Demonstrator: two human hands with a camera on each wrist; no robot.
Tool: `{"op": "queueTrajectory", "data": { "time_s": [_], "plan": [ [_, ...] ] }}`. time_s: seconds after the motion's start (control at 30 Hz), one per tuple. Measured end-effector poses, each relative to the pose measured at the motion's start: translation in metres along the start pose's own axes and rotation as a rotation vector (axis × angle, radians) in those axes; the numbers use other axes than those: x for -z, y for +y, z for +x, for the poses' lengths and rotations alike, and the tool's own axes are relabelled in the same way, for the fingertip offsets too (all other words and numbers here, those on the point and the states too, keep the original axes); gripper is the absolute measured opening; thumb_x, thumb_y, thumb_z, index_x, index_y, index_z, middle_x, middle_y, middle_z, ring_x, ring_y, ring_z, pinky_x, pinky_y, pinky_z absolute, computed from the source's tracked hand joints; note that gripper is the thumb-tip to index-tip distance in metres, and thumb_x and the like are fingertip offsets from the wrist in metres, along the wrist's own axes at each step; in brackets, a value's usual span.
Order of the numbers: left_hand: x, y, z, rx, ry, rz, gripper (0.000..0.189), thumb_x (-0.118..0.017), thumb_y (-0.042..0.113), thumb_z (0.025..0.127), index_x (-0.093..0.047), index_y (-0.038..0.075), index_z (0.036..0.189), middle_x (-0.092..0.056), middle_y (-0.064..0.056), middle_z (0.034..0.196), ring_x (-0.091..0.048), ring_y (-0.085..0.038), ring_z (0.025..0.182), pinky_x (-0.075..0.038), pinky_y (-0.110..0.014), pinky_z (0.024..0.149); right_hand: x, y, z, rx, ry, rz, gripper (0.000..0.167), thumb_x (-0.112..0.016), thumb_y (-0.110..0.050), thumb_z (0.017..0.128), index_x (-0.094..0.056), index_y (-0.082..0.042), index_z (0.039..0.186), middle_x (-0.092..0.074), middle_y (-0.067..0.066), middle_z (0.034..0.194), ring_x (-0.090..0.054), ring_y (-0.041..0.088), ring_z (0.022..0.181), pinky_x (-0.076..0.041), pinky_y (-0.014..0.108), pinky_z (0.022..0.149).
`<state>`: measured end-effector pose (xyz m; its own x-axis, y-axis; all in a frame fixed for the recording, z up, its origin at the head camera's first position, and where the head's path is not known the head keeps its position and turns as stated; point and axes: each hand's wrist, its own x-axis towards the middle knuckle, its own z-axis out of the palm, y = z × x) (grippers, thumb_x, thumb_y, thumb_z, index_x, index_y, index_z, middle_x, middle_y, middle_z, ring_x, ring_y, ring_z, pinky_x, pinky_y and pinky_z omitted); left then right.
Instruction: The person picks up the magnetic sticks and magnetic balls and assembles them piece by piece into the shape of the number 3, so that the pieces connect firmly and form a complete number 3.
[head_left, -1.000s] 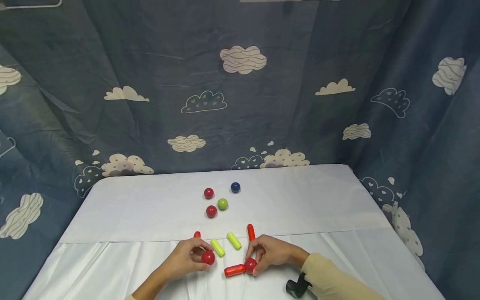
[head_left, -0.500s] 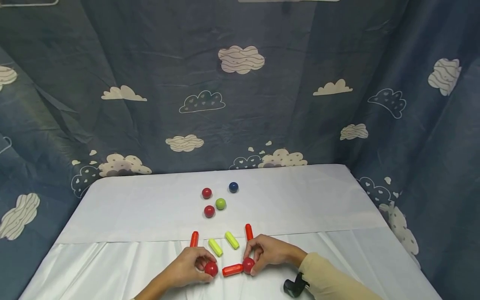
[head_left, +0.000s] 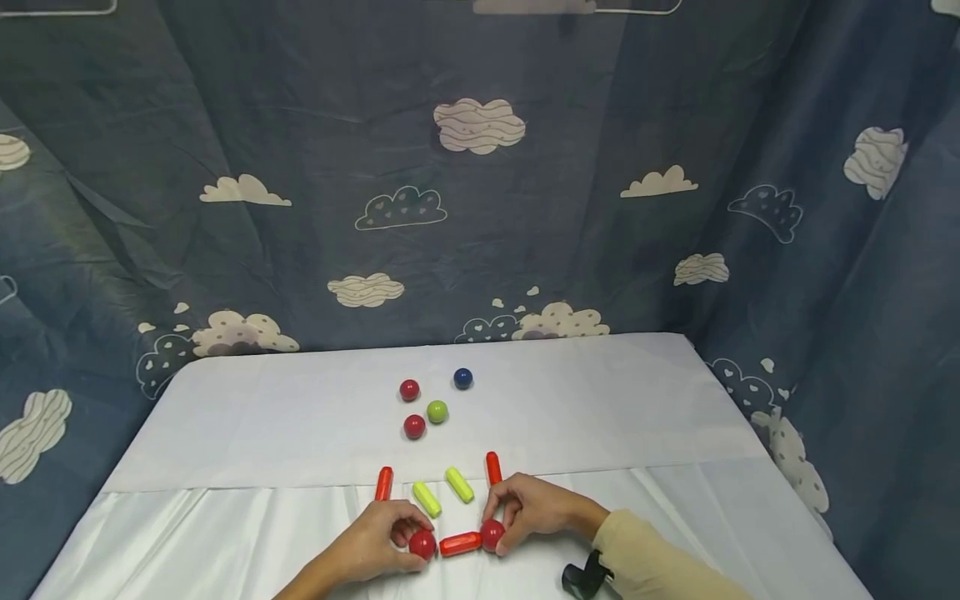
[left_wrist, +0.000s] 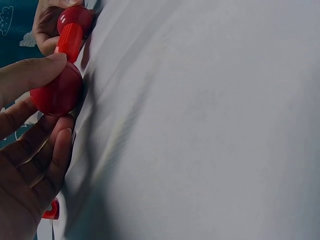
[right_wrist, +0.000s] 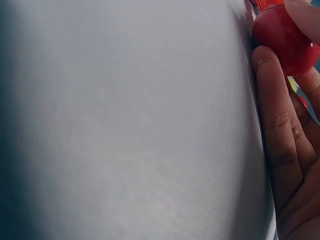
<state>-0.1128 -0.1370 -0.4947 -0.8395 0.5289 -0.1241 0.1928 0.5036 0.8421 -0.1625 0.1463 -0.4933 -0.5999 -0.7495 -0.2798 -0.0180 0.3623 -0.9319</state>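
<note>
The left hand [head_left: 382, 537] has moved its glossy red ball [head_left: 422, 545] nearer and to the right; a second ago this ball sat well apart from the ribbed, glossy red rod [head_left: 461, 544]. It is now just beside the rod's left end; from where I stand, contact there cannot be confirmed. The left red upright-lying rod [head_left: 384, 483], formerly mostly covered by the left hand, now shows more of its length.

Hand state: the left hand grasps its ball between thumb and fingers; the right hand [head_left: 536, 507] likewise grasps a second glossy red ball [head_left: 492, 535], at the rod's right end.

Count, balls: six. Four red, two of them held and two at the far side, one [head_left: 409, 390] behind the other [head_left: 414, 427]; one glossy green ball [head_left: 437, 412]; one glossy dark blue ball [head_left: 462, 379].

Count, rods: five. Three red, including one at right [head_left: 493, 468]; two yellow-green, left [head_left: 427, 500] and right [head_left: 459, 485], lying between the outer red rods on the white cloth [head_left: 600, 408].
</note>
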Motion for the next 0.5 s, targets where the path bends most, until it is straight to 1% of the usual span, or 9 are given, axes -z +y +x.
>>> {"op": "queueTrajectory", "data": {
  "time_s": [0.17,0.37,0.5],
  "plan": [
    [-0.0026,-0.0020,0.0000,0.014,-0.019,0.004,0.032,-0.085,0.015,0.070,-0.069,0.015,0.098,-0.058,0.011,0.085,-0.051,-0.004,0.073,-0.046,-0.020,0.063,-0.0033,0.0008,-0.0004,-0.012,0.006,0.011,0.027,-0.080,0.005,0.071,-0.069,-0.008,0.092,-0.061,0.002,0.067,-0.051,0.006,0.057,-0.040,0.018,0.054],
    [-0.0042,0.0015,0.0008,0.020,-0.022,0.014,0.032,-0.084,0.016,0.072,-0.068,0.017,0.099,-0.057,0.011,0.086,-0.051,-0.004,0.074,-0.046,-0.021,0.063,-0.0027,0.0003,0.0000,-0.016,0.015,0.002,0.027,-0.080,0.006,0.070,-0.069,-0.008,0.091,-0.061,0.003,0.065,-0.051,0.006,0.056,-0.039,0.018,0.053],
    [-0.0058,0.0041,-0.0001,0.031,-0.032,0.034,0.030,-0.082,0.016,0.074,-0.067,0.020,0.100,-0.056,0.012,0.087,-0.049,-0.004,0.074,-0.045,-0.021,0.063,-0.0019,-0.0001,0.0021,-0.018,0.018,-0.015,0.028,-0.081,0.006,0.069,-0.069,-0.008,0.090,-0.062,0.004,0.066,-0.052,0.007,0.055,-0.040,0.018,0.053]
  ]
}}
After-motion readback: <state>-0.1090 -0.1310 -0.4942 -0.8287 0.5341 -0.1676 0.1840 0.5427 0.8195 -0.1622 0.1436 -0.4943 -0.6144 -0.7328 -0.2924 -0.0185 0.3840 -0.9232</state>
